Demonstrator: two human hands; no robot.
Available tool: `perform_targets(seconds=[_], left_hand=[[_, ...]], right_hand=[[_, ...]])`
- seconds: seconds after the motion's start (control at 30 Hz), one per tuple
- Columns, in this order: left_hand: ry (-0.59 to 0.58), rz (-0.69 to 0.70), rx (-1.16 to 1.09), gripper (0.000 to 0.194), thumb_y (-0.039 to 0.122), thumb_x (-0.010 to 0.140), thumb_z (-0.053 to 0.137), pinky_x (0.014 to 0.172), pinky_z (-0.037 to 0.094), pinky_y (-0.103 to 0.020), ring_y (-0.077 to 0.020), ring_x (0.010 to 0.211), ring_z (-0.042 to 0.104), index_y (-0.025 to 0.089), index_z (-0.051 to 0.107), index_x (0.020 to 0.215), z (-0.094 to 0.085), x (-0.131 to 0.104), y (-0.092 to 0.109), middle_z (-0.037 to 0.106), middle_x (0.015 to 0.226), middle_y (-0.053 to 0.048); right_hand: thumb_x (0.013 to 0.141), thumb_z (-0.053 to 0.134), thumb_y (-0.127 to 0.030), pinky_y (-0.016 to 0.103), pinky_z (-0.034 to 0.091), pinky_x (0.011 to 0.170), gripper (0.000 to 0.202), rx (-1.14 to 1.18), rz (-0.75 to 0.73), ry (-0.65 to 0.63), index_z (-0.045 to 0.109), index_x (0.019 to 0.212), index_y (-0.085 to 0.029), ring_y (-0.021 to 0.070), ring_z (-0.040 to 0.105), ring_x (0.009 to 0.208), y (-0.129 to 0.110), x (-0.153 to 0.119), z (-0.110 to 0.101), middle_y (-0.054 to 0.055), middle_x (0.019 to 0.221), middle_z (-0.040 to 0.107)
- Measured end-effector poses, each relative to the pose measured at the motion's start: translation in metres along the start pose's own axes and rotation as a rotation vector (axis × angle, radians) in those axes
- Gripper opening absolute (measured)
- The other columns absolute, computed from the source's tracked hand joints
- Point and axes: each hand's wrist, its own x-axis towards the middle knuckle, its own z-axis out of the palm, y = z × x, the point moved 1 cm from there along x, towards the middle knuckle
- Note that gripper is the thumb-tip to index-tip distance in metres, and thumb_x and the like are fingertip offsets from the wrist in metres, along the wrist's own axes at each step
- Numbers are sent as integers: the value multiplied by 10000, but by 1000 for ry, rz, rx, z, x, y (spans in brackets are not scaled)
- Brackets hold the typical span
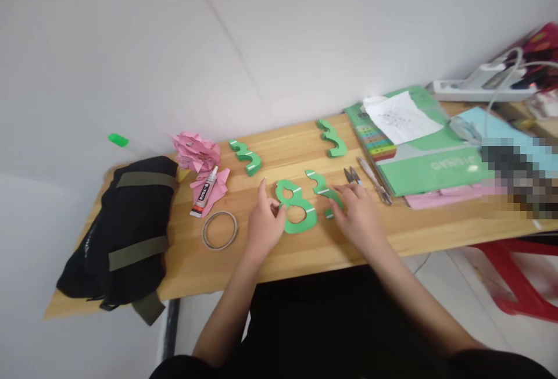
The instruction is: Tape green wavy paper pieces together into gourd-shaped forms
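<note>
A green figure-8 paper cutout with white strips lies on the table before me. My left hand closes thumb and fingers at its left edge, the index finger raised. Just right of it, my right hand pinches a green 3-shaped paper cutout at its lower right, covering part of it. Behind these rest two more groups of wavy green cutouts, one at the left and a thicker stack at the right. Small scissors lie beyond my right fingers.
To the left are a tape roll, a glue tube, crumpled pink paper and a black bag. On the right lie a pen, a green paper pack under a white sheet, and a power strip.
</note>
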Motion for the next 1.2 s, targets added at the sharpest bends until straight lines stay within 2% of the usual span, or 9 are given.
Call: perform_targets(seconds=[0.13, 0.27, 0.4, 0.53, 0.67, 0.83, 0.93, 1.03, 1.2], left_hand=[[-27, 94, -13, 697, 131, 804, 523, 714, 475, -298, -142, 690, 623, 160, 264, 1451, -5, 4, -3, 635, 725, 30], [-24, 288, -86, 664, 151, 831, 532, 839, 491, -329, -132, 769, 635, 185, 280, 1445, -15, 0, 6, 623, 765, 30], [67, 400, -185, 617, 198, 858, 565, 921, 484, -354, -135, 813, 635, 199, 320, 1424, -34, -4, 23, 597, 759, 31], [130, 455, -232, 607, 251, 879, 569, 940, 489, -390, -161, 848, 647, 207, 312, 1428, -55, -4, 35, 605, 769, 11], [202, 501, -197, 548, 273, 886, 576, 1016, 453, -428, -176, 908, 664, 223, 375, 1393, -75, 5, 44, 664, 943, -55], [120, 402, -336, 786, 311, 839, 643, 883, 554, -384, -207, 989, 677, 209, 205, 1483, -92, 28, 70, 698, 1038, -93], [40, 333, -502, 859, 294, 814, 663, 706, 590, -314, -196, 845, 716, 193, 152, 1497, -100, 41, 92, 729, 951, -66], [-33, 223, -635, 828, 250, 790, 672, 543, 547, -234, -180, 704, 722, 164, 227, 1482, -105, 49, 107, 734, 763, -12], [-106, 175, -755, 786, 190, 774, 671, 506, 535, -210, -183, 672, 731, 151, 300, 1465, -104, 56, 109, 725, 664, 16]], right_hand=[[827, 565, -303, 552, 394, 995, 290, 186, 46, -99, 669, 1048, -147, 348, 565, 1090, -2, 8, 5, 187, 1089, 634], [807, 592, -381, 467, 480, 922, 358, 392, 37, -208, 652, 1073, -149, 281, 628, 1023, -14, 16, 13, 156, 1062, 671], [790, 589, -447, 369, 541, 807, 438, 676, 88, -325, 608, 1120, -161, 216, 676, 950, -32, 26, 17, 134, 1055, 703], [759, 600, -507, 298, 543, 686, 386, 902, 117, -382, 625, 967, -183, 173, 686, 803, -51, 40, 4, 75, 904, 724], [688, 686, -498, 272, 520, 635, 340, 1005, 100, -352, 606, 828, -198, 128, 629, 660, -72, 57, -26, 8, 740, 677], [699, 719, -365, 240, 472, 560, 198, 991, -10, -259, 639, 765, -197, 99, 556, 588, -98, 73, -63, -20, 660, 611], [773, 670, -343, 222, 440, 525, 147, 906, -87, -234, 658, 767, -197, 95, 538, 583, -109, 80, -74, -18, 653, 595], [811, 648, -329, 218, 435, 525, 137, 843, -155, -256, 661, 757, -204, 97, 530, 589, -113, 87, -79, -16, 651, 598], [821, 654, -308, 204, 441, 531, 106, 855, -176, -326, 662, 764, -218, 90, 535, 588, -108, 95, -80, -22, 662, 612]])
